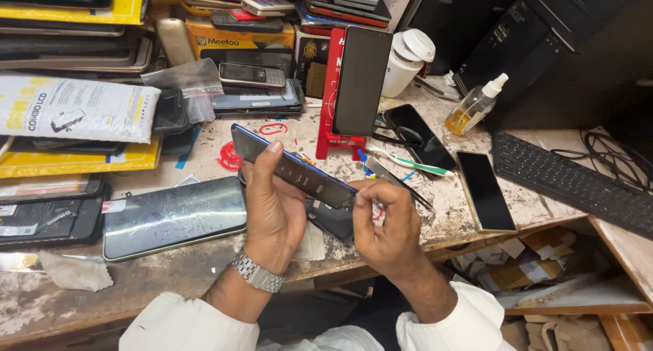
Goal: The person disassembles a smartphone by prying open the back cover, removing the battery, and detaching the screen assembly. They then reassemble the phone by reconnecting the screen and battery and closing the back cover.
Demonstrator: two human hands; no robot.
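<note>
Phone: we hold a blue-edged phone (294,167) tilted above the worn bench (204,256), edge toward us.
Left hand (271,205): closed around the phone's middle, thumb on top.
Right hand (384,222): fingers pinched at the phone's lower right corner.
Nearby: a cracked screen (173,216) lies just left of our wrist.

A single head-worn camera looks steeply down and forward over the wearer's forearms onto a cluttered workbench (204,262) — close in, both hands mid-frame, stacked boxes along the top edge, keyboard (578,181) at right.
</note>
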